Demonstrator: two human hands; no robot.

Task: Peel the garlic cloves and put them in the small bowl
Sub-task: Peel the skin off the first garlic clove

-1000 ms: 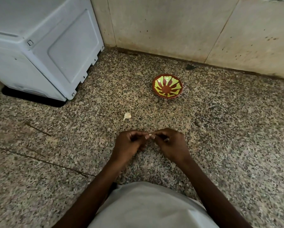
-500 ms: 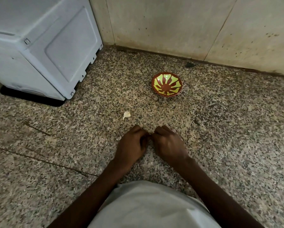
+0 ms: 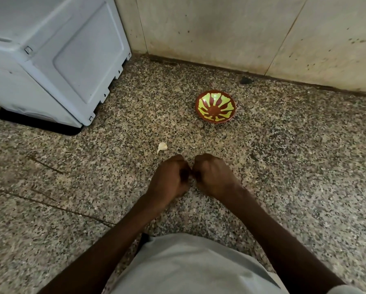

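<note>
My left hand [image 3: 169, 179] and my right hand [image 3: 215, 177] meet knuckles-up low over the speckled floor, fingers curled in toward each other. The garlic clove they pinch between them is hidden under the fingers. Another unpeeled garlic clove [image 3: 162, 146] lies on the floor just beyond my left hand. The small brown bowl [image 3: 215, 107], patterned with yellow-green rays, stands farther off, ahead of my right hand, with nothing visible in it.
A white appliance [image 3: 57, 54] fills the far left corner, its base on the floor. A beige tiled wall [image 3: 220, 28] runs behind the bowl, with a dark spot [image 3: 246, 80] at its foot. Speckled stone floor stretches to the right.
Both hands have rolled over to knuckles-up and dropped toward the floor; the white clove seen between the fingertips a second ago is now covered.
</note>
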